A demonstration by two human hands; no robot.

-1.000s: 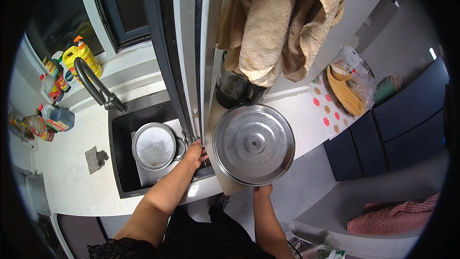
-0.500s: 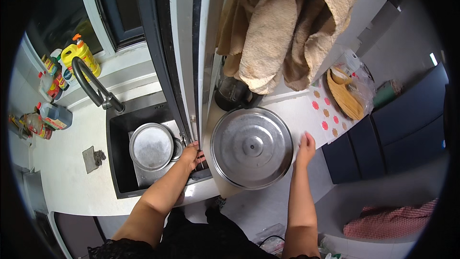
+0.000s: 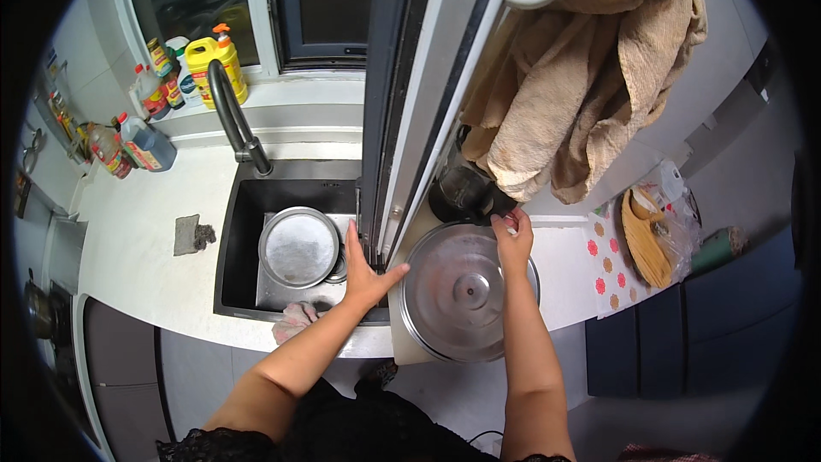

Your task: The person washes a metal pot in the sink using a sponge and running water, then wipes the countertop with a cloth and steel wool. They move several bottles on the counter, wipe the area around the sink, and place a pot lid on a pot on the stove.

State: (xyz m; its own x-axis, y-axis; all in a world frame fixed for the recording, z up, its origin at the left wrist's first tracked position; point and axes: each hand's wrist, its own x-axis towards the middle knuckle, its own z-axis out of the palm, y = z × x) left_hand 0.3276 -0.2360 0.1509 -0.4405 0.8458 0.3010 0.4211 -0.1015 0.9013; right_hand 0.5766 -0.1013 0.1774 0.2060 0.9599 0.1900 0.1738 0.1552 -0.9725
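Observation:
My left hand (image 3: 368, 281) is spread, thumb out to the right, above the right edge of the dark sink (image 3: 224, 291) beside the sliding door frame (image 3: 400, 120). Its thumb is close to the rim of a large round metal lid (image 3: 440, 312) on the counter. My right hand (image 3: 515, 244) reaches over the far right part of this lid, fingers curled near a black kettle (image 3: 457, 192). A small pale spot shows between those fingers, too small to name. Inside the sink sits a round metal pan or lid (image 3: 299, 248). A pinkish cloth (image 3: 295, 321) drapes the sink's front edge.
A faucet (image 3: 235, 120) arches over the sink. Left of it are a grey pad (image 3: 186, 235), several bottles and a yellow jug (image 3: 218, 68). Beige towels (image 3: 590, 77) hang over the right counter. A wooden basket (image 3: 646, 244) and plastic bags stand farther right.
The view has swung left. My left hand has come off the door track and spread its fingers. My right hand has moved from beside the lid to over its far right part.

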